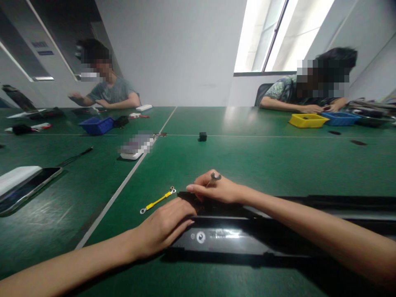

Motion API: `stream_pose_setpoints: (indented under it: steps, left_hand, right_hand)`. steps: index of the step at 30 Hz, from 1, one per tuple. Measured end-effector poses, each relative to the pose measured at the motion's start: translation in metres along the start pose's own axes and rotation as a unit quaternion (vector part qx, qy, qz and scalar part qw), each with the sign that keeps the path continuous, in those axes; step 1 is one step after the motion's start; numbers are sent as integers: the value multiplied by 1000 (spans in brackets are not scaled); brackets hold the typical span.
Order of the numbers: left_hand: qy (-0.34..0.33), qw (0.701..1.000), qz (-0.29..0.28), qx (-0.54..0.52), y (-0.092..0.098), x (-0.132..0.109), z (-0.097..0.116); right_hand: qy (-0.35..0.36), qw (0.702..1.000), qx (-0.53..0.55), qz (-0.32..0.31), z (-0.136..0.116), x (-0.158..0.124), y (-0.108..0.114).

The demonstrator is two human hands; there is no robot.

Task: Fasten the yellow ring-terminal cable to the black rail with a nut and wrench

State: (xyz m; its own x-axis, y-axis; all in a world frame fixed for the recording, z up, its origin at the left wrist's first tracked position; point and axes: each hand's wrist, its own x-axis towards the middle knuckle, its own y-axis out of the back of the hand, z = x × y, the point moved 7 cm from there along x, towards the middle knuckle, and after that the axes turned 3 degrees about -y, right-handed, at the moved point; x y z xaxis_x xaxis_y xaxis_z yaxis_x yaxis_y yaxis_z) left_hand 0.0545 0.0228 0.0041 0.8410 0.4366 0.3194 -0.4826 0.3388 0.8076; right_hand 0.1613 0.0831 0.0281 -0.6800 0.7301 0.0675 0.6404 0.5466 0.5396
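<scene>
A long black housing [235, 237] lies across the green table in front of me. My left hand [165, 225] rests on its left end, fingers together and curled over the edge. My right hand [213, 189] is closed at the far left end of the housing, with a small silver screw [215, 176] pinched between the fingers. A short yellow wire with ring terminals at both ends [157, 200] lies on the table just left of both hands, touching neither.
A phone [29, 187] and white pad lie at the left edge. A white box [133, 153] and small black cube [202, 136] sit mid-table. Blue bin [97, 125], yellow tray [307, 120] and blue tray [343, 119] stand by two people seated opposite.
</scene>
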Motion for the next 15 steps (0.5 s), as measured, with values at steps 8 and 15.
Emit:
stream_pose_setpoints:
  steps: [8, 15]
  left_hand:
    - [1, 1000, -3, -3, 1, 2, 0]
    - [-1, 1000, -2, -6, 1, 2, 1]
  right_hand:
    - [13, 1000, 2, -3, 0, 0, 0]
    - [16, 1000, -2, 2, 0, -1, 0]
